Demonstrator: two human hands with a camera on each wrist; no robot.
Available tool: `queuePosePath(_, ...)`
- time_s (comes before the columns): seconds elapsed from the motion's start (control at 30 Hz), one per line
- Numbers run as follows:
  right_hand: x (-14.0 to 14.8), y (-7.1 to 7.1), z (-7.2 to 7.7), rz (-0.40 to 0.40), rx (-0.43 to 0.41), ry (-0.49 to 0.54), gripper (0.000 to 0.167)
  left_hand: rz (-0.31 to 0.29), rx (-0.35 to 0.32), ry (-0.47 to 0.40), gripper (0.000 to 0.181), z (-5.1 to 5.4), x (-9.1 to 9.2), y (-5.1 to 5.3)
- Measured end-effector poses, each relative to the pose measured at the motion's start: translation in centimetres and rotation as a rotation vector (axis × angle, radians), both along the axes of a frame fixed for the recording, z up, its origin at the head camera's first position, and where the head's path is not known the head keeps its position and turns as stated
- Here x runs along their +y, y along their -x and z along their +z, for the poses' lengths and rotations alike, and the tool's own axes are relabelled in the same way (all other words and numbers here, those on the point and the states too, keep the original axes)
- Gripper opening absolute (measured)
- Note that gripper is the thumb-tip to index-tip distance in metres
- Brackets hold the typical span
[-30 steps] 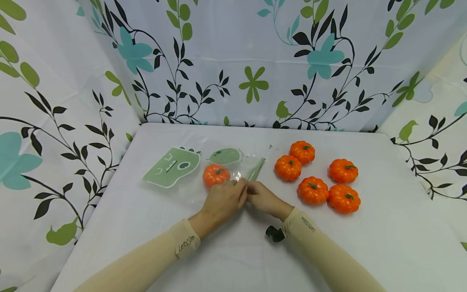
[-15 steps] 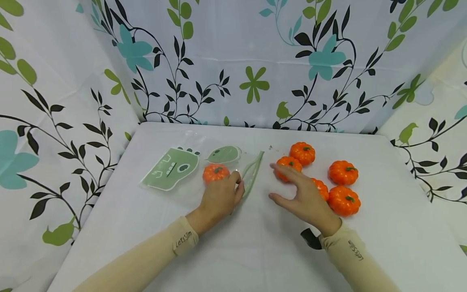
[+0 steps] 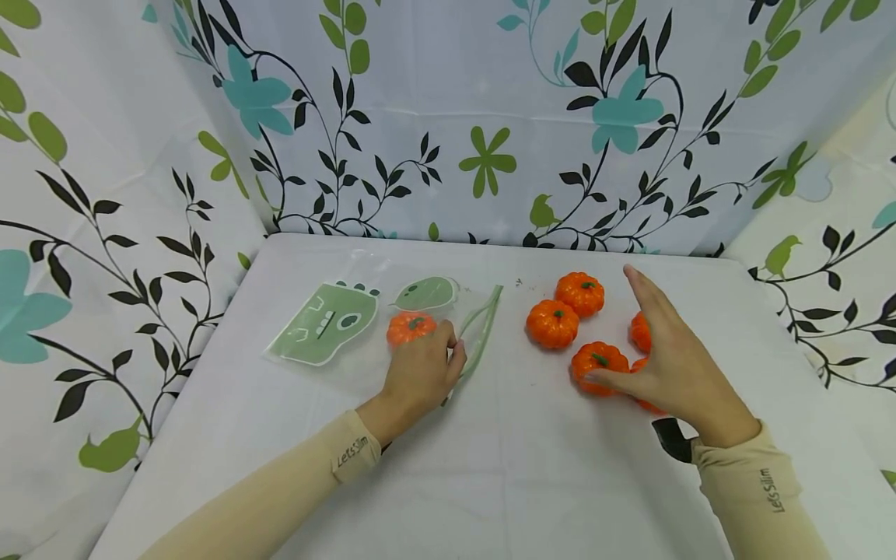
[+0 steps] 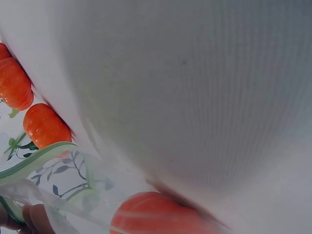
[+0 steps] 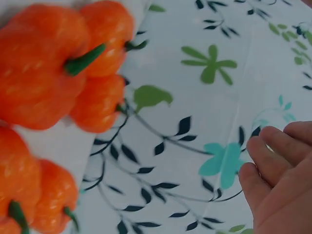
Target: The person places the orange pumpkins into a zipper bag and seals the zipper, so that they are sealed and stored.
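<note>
Left of centre in the head view lies one clear bag point(image 3: 325, 323) printed with two green shapes, the larger bearing an eye. One orange pumpkin point(image 3: 406, 328) shows through its film. The left hand point(image 3: 423, 369), near the frame's centre, pinches the bag by its green-edged right end with curled fingers; its beige sleeve point(image 3: 280, 490) reads "LetsSlim". Right of centre sit five loose pumpkins point(image 3: 553, 324) with green stems, two partly hidden by the right hand point(image 3: 672, 373), its fingers extended and thumb spread apart. The matching right sleeve point(image 3: 756, 470) carries the same lettering. A white-covered table point(image 3: 518, 482) spans the lower frame; a curtain point(image 3: 420, 85) of leaves, flowers and birds surrounds it.
</note>
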State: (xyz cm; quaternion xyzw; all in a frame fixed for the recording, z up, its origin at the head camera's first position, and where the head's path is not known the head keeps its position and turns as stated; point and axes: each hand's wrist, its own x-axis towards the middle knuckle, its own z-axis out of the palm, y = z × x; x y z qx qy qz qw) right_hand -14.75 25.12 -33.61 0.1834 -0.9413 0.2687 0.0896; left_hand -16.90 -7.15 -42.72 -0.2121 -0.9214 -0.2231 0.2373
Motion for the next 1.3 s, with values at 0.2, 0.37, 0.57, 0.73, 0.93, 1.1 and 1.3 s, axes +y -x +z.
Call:
queuePosePath(0.2,1.7,0.5,-2.5,-0.084,-0.198,-0.079,0.131,0.012,-0.025,-0.014,0.019,0.1,0.0,0.3)
queuePosePath(0.37,2.6,1.0,-4.5,-0.093,-0.311,-0.124,0.132,0.025,-0.1,-0.031,0.017,0.3,0.0,0.7)
queuePosePath(0.57,3.0,1.2,-5.6,-0.094,-0.352,-0.177,0.13,0.044,-0.165,-0.073,0.017,0.6,0.0,1.1)
queuePosePath(0.73,3.3,1.3,-6.2,-0.092,-0.35,-0.223,0.122,0.059,-0.193,-0.106,0.017,0.7,0.0,1.4)
queuePosePath(0.93,3.3,1.3,-6.8,-0.083,-0.33,-0.244,0.103,0.058,-0.202,-0.123,0.017,0.7,0.0,1.5)
queuePosePath(1.1,2.9,1.2,-6.9,-0.067,-0.295,-0.209,0.088,0.051,-0.221,-0.133,0.017,0.8,0.0,1.4)
queuePosePath(1.3,0.9,1.3,-6.3,-0.016,-0.271,-0.166,0.088,0.055,-0.23,-0.128,0.017,0.9,0.0,1.3)
